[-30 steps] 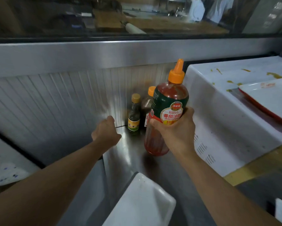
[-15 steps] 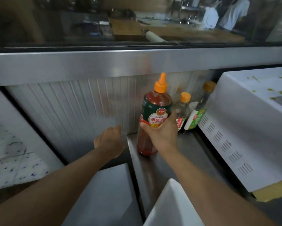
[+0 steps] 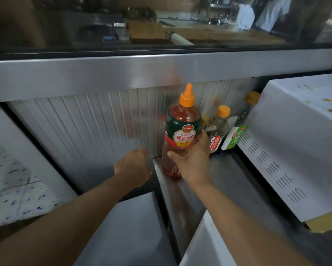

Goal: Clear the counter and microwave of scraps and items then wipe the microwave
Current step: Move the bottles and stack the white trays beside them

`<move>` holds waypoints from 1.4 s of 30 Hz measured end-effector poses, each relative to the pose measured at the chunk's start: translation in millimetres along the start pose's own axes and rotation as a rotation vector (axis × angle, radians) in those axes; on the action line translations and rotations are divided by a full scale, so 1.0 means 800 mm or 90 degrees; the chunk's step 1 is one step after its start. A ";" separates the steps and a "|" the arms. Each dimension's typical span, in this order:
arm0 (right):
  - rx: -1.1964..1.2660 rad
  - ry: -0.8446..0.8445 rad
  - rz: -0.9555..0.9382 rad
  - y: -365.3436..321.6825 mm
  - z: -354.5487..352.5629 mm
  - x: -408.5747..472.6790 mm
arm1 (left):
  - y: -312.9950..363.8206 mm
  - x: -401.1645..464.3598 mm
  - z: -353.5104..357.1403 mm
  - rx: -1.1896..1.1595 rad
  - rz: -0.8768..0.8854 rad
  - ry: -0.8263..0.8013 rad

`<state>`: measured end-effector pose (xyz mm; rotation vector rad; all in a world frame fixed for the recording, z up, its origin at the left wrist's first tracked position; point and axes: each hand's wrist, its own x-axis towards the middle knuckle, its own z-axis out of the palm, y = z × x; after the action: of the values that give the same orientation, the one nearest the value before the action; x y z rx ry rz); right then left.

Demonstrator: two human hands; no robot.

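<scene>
My right hand (image 3: 193,162) grips a tall ketchup bottle (image 3: 181,131) with an orange nozzle cap; its base stands at the back left corner of the steel counter (image 3: 228,181), against the ribbed wall. My left hand (image 3: 132,166) hovers just left of the counter's edge, fingers loosely curled, holding nothing. The white microwave (image 3: 295,150) stands at the right, with yellow-green scraps (image 3: 326,100) on its top.
Three smaller sauce bottles (image 3: 219,129) stand between the ketchup and the microwave, one with a green label (image 3: 235,139). A white tray (image 3: 205,244) lies at the counter's near edge. A lower grey surface (image 3: 126,227) lies left of the counter.
The ketchup bottle has gone from mid-air down onto the counter's back left corner, still in my right hand. The view has swung left; my left hand stays near the edge.
</scene>
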<state>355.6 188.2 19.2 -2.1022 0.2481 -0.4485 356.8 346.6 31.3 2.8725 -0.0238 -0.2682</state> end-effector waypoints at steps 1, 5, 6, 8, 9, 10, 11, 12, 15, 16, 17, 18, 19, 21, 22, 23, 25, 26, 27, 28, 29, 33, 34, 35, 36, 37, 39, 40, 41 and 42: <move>-0.043 -0.009 0.021 0.007 0.000 -0.005 | 0.001 0.001 0.000 -0.001 0.002 0.001; -0.152 -0.103 0.124 0.038 0.020 -0.012 | -0.003 0.004 0.003 0.006 0.009 0.001; -0.149 -0.112 0.138 0.042 0.026 -0.010 | -0.005 0.006 0.006 0.010 0.012 -0.001; -0.150 -0.106 0.140 0.047 0.036 -0.006 | -0.008 0.008 0.009 0.015 0.015 -0.006; -0.157 -0.104 0.131 0.047 0.039 -0.005 | -0.010 0.009 0.011 0.018 0.014 -0.012; -0.162 -0.104 0.121 0.047 0.041 -0.003 | -0.011 0.010 0.012 0.021 0.014 -0.017; -0.161 -0.103 0.116 0.046 0.042 -0.002 | -0.011 0.011 0.014 0.023 0.014 -0.021; -0.154 -0.101 0.120 0.046 0.043 -0.001 | -0.012 0.012 0.015 0.024 0.015 -0.022; -0.149 -0.101 0.122 0.044 0.042 -0.001 | -0.013 0.013 0.019 0.019 0.016 -0.024; -0.154 -0.106 0.119 0.045 0.042 -0.002 | -0.013 0.013 0.019 0.017 0.015 -0.024; -0.157 -0.114 0.122 0.044 0.040 -0.004 | -0.012 0.011 0.019 0.017 0.012 -0.024; -0.155 -0.123 0.132 0.043 0.037 -0.006 | -0.011 0.008 0.018 0.020 0.009 -0.023; -0.158 -0.133 0.141 0.041 0.031 -0.008 | -0.010 0.006 0.016 0.023 0.008 -0.022; -0.184 -0.161 0.137 0.035 0.015 -0.014 | -0.007 -0.002 0.012 0.029 0.012 -0.025; -0.201 -0.177 0.124 0.032 0.005 -0.017 | -0.005 -0.007 0.008 0.030 0.020 -0.024; -0.221 -0.194 0.111 0.027 -0.006 -0.022 | -0.003 -0.012 0.004 0.031 0.031 -0.023; -0.271 -0.224 0.078 0.015 -0.031 -0.035 | 0.005 -0.026 -0.007 0.031 0.054 -0.025; -0.298 -0.239 0.061 0.008 -0.045 -0.042 | 0.010 -0.033 -0.013 0.031 0.066 -0.030; -0.319 -0.256 0.049 0.001 -0.059 -0.051 | 0.016 -0.042 -0.018 0.030 0.077 -0.040; -0.333 -0.268 0.036 -0.006 -0.073 -0.061 | 0.022 -0.051 -0.023 0.028 0.091 -0.050; -0.348 -0.274 0.024 -0.012 -0.088 -0.071 | 0.029 -0.060 -0.026 0.024 0.108 -0.057; -0.409 -0.264 -0.012 -0.026 -0.143 -0.110 | 0.063 -0.098 -0.036 0.003 0.167 -0.066; -0.417 -0.261 -0.009 -0.028 -0.157 -0.118 | 0.073 -0.108 -0.038 0.006 0.177 -0.076; -0.429 -0.259 -0.006 -0.030 -0.169 -0.125 | 0.083 -0.118 -0.039 0.010 0.188 -0.086; -0.443 -0.254 -0.004 -0.031 -0.181 -0.132 | 0.093 -0.127 -0.038 0.018 0.195 -0.092; -0.453 -0.248 0.002 -0.031 -0.193 -0.139 | 0.103 -0.136 -0.039 0.025 0.202 -0.093; -0.448 -0.231 0.018 -0.031 -0.212 -0.150 | 0.120 -0.150 -0.038 0.026 0.218 -0.087; -0.440 -0.225 0.027 -0.031 -0.223 -0.156 | 0.130 -0.157 -0.038 0.026 0.230 -0.082; -0.436 -0.218 0.031 -0.031 -0.238 -0.162 | 0.141 -0.167 -0.039 0.027 0.242 -0.079; -0.435 -0.213 0.031 -0.030 -0.251 -0.168 | 0.150 -0.176 -0.040 0.027 0.256 -0.075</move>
<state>150.7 93.0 109.0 -2.7844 0.2801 0.0432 225.3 244.1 117.2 2.8061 -0.6259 -0.3578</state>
